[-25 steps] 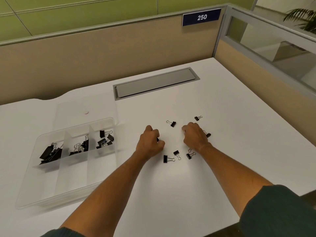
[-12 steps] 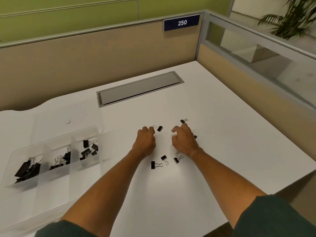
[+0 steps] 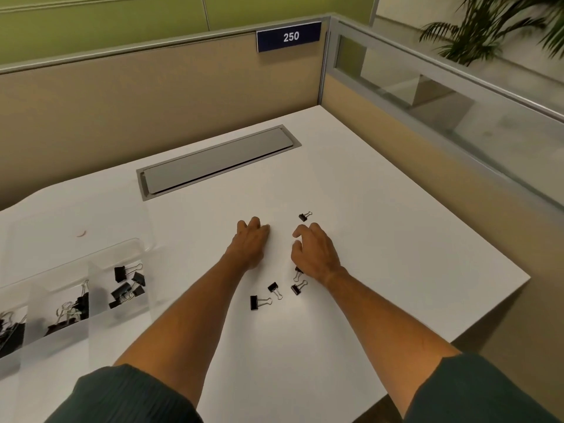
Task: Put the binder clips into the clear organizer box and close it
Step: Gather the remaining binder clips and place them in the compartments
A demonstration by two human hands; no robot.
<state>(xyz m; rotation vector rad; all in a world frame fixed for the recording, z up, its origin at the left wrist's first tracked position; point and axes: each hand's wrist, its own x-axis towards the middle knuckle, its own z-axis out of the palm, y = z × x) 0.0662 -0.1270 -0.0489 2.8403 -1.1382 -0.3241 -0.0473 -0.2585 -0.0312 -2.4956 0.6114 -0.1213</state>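
Both hands rest knuckles-up on the white worktop (image 3: 381, 245), side by side near its middle. The left hand (image 3: 248, 242) is curled with its fingers bunched down against the surface; its grip is hidden under the knuckles, so I cannot tell whether it has hold of anything. The right hand (image 3: 314, 251) is loosely cupped, forefinger and thumb bent and slightly apart, with nothing visible between them; whether anything lies under the palm I cannot tell. One small black clip (image 3: 304, 216) lies just beyond the right forefinger, apart from it. Nearer the person, below the two hands, lie three more: a larger clip (image 3: 258, 302) furthest left, a small clip (image 3: 274, 289) beside it, and another small clip (image 3: 298, 287) close to the right wrist. A further clip (image 3: 298, 271) peeks out from under the heel of the right hand, partly hidden. The clear box (image 3: 76, 264) sits open at the left edge of the worktop, cut off by the frame, well apart from the hands. Its dividers make separate compartments, and the three in view each hold black clips; the rightmost compartment has a loose heap of clips (image 3: 128, 285). Its clear lid (image 3: 73, 227) lies flat on the worktop behind it. A grey cable hatch (image 3: 216, 161) is set into the worktop further back, in front of the beige partition (image 3: 152, 96).
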